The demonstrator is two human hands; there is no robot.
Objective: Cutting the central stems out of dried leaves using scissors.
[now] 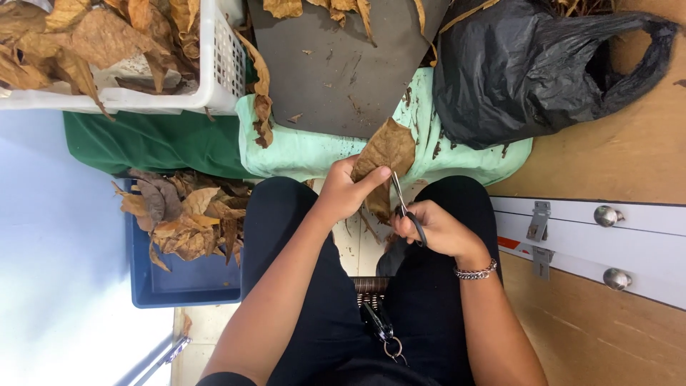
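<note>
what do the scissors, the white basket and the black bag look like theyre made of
Scissors: thin blades look like metal, the loop handles dark, probably plastic. White basket: stiff moulded plastic, judging by its regular grid of holes. Black bag: thin plastic film, crinkled and faintly glossy. The leaf being cut is dry and brown.

A pale wall surface (50, 236) is seen at the left, brightly lit. A tan wooden floor (629, 150) is seen at the right, crossed by a white rail (572, 232) fitted with metal knobs (607, 215). A mint-green cloth (314, 150) is spread beneath a dark grey board (336, 78), with a green cloth (157, 143) beside it.
</note>
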